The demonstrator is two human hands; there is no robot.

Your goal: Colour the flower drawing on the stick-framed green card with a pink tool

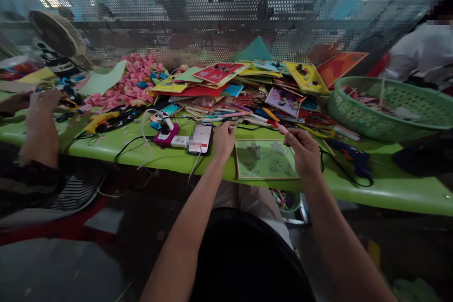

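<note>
In front of me a green card (266, 163) with dark line drawings of flowers lies flat at the table's front edge. My right hand (305, 150) is closed on a pink pen (282, 128), its tip pointing up and left above the card's right corner. At the card's upper left corner is my left hand (224, 141), fingers closed, with a small whitish end showing past the fingertips. What that piece is I cannot make out. A phone (200, 138) with a lit screen lies just left of this hand, a cable running from it.
Behind the card are many loose pens (240, 115) and stacked coloured cards (221, 73). A green basket (399, 125) and a dark glue gun (354, 158) are at right. A purple power strip (165, 136), pink paper pieces (129, 82) and another person's hand (46, 99) are at left.
</note>
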